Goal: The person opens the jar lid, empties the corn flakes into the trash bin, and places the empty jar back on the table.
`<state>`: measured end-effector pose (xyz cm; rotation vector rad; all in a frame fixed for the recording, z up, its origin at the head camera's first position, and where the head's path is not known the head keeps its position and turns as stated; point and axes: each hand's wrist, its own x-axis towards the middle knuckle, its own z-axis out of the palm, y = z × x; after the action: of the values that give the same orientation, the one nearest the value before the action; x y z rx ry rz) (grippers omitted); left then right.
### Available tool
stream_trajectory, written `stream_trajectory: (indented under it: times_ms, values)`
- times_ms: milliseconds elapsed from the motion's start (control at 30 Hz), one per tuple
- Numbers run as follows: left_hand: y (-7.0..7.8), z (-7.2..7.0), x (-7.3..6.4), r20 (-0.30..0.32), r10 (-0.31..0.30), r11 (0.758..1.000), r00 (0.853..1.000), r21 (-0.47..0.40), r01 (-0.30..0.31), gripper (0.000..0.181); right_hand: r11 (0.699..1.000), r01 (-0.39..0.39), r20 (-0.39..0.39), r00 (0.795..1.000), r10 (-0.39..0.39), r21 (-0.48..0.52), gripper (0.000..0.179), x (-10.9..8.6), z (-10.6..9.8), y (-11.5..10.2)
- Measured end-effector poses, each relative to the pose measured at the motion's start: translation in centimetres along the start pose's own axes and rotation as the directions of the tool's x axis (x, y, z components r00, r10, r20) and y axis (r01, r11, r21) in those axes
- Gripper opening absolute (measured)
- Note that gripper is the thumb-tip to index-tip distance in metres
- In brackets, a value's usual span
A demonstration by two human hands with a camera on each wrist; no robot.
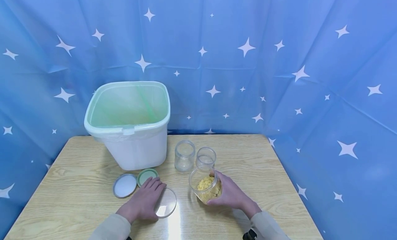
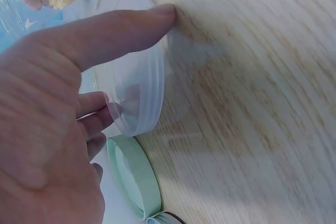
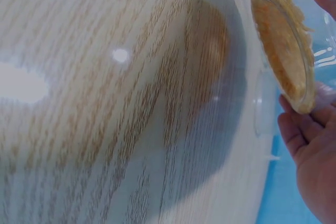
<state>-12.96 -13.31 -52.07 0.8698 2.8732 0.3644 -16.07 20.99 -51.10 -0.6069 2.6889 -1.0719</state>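
My right hand (image 1: pixel 231 193) grips a clear jar (image 1: pixel 193 183) from its right side, tilted and raised off the table. Yellow crumbly bits (image 1: pixel 206 183) fill its lower part; the right wrist view shows the jar's base (image 3: pixel 286 51) edge-on above its shadow. My left hand (image 1: pixel 144 198) spans a round clear lid (image 1: pixel 167 202) lying on the table. In the left wrist view the thumb lies along one side of the lid (image 2: pixel 144 77), with fingertips at the opposite rim. Just beyond those fingers is a green lid (image 1: pixel 147 176), partly covered in the head view.
A white bin (image 1: pixel 136 154) with a green liner stands at the back left. Two clear jars (image 1: pixel 184 160) (image 1: pixel 206 154) stand behind the held one. A white lid with a dark rim (image 1: pixel 125 185) lies left of the green lid. A blue starry curtain (image 1: pixel 229 78) hangs behind the table.
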Motion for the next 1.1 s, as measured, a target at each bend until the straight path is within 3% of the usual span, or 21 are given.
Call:
stream_trajectory:
  times_ms: [300, 533, 767, 1000, 1100]
  values:
    - [-0.4, -0.7, -0.3, 0.052, 0.002, 0.994, 0.999, -0.108, 0.004, 0.109, 1.0, -0.02, 0.009, 1.0, 0.02, 0.011, 0.112, 0.0, 0.0, -0.1]
    - [-1.2, -2.5, -0.3, -0.071, 0.008, 0.986, 0.997, -0.166, -0.02, 0.092, 1.0, -0.014, 0.006, 1.0, 0.014, 0.008, 0.113, 0.0, -0.1, -0.1]
    - [-2.4, -5.2, -1.0, -0.064, -0.08, 0.941, 0.995, -0.335, 0.054, 0.063, 0.999, -0.028, 0.007, 1.0, 0.028, 0.027, 0.108, 0.2, -0.6, -0.4]
    - [-4.3, -7.4, -2.1, -0.153, -0.065, 0.92, 0.986, -0.392, 0.0, 0.041, 0.999, -0.047, 0.017, 0.999, 0.046, 0.028, 0.107, 0.3, -1.4, -0.7]
    - [-5.0, -8.0, -2.6, -0.16, -0.089, 0.91, 0.983, -0.415, 0.015, 0.039, 0.999, -0.053, 0.011, 0.999, 0.053, 0.003, 0.106, 0.3, -1.8, -0.9]
